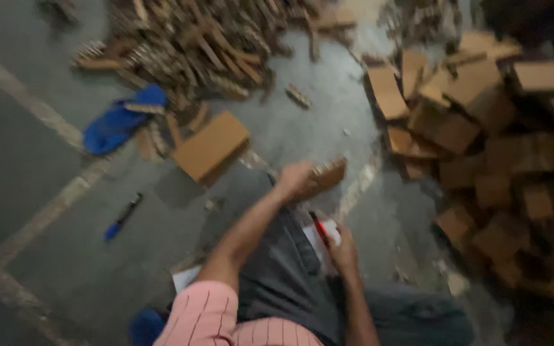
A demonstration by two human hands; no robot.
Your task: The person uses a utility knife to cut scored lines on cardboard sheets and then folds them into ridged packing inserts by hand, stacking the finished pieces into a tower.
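Left hand point(295, 181) gripping a wood piece point(328, 174) over the floor point(46, 160); right hand point(343, 251) clasping a red pen point(319, 229) on white paper point(326, 234), boxes point(482, 128) beside

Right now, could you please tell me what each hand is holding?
Left hand: closed on a small brown cardboard piece.
Right hand: holding a red pen against white paper.
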